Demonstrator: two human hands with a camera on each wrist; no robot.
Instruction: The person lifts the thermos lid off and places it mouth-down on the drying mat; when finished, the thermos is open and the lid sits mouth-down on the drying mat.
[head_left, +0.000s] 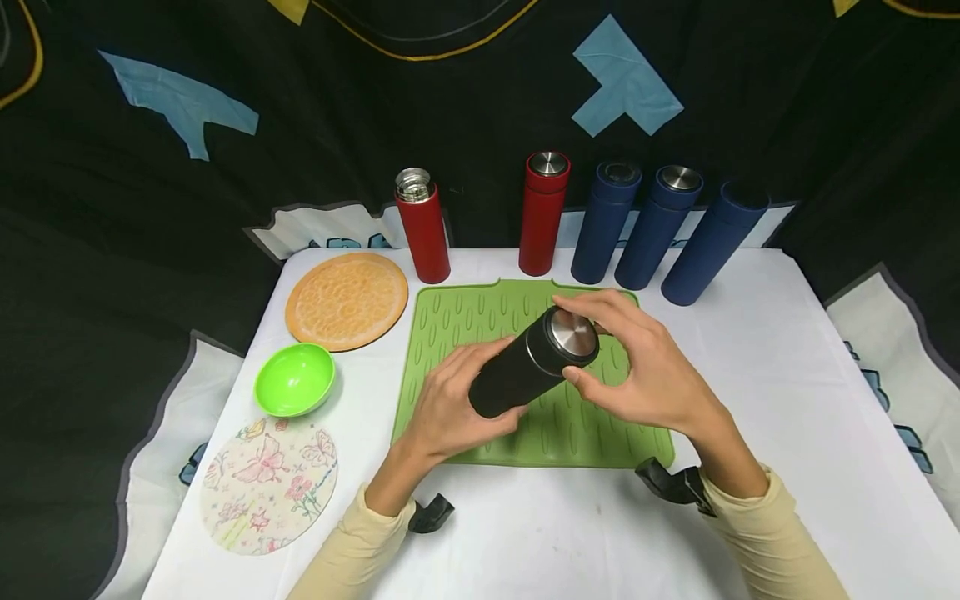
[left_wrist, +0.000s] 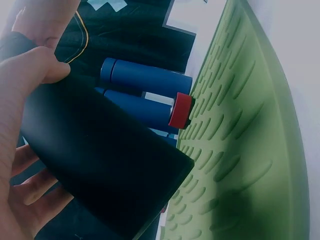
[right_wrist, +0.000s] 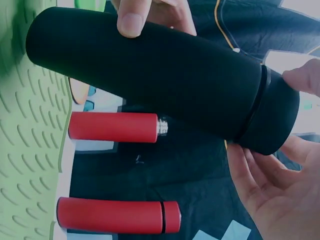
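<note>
Above the rectangular green rubbery mat [head_left: 577,429], the left hand [head_left: 448,408] curls round the matte-black cylindrical bottle [head_left: 512,379] while the right hand [head_left: 656,375] pinches its steel-topped lid [head_left: 573,333] at two o'clock, so a firm lower grip should best steady any twist.
</note>
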